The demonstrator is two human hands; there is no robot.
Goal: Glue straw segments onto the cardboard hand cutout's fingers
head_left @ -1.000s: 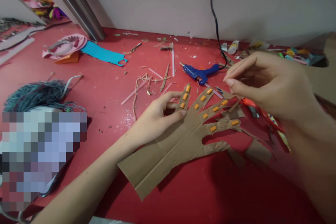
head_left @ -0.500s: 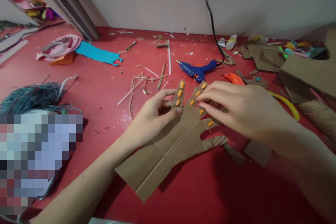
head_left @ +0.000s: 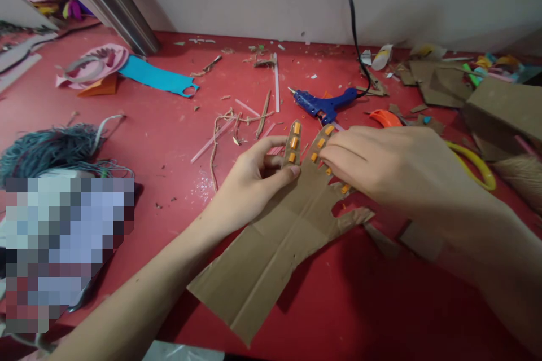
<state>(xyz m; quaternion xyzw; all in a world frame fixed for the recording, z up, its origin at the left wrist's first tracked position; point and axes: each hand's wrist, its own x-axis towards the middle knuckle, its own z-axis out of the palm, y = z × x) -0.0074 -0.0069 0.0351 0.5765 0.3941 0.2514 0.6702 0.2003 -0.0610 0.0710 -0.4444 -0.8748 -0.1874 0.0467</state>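
Observation:
A brown cardboard hand cutout (head_left: 271,242) is held tilted above the red table, its fingers pointing away from me. Short orange straw pieces (head_left: 293,142) sit in rows along its fingers. My left hand (head_left: 258,175) grips the cutout at the base of its leftmost finger, thumb on top and fingers behind. My right hand (head_left: 376,158) is closed over the middle fingers of the cutout, its fingertips pinched together among the straw pieces. Its palm hides part of the cardboard fingers, and whether a small piece is between the fingertips cannot be made out.
Beyond the cutout lies a blue glue gun (head_left: 324,104) with a black cord (head_left: 350,11). Orange-handled scissors (head_left: 384,118), a yellow loop (head_left: 474,166) and cardboard scraps (head_left: 440,84) are at the right. Twine (head_left: 215,146), blue felt (head_left: 156,76) and grey yarn (head_left: 51,155) lie leftward.
My right hand has shifted slightly, and its fingers have drawn closer together over the cardboard fingers. The cutout's wrist end sits a little lower and further right in view.

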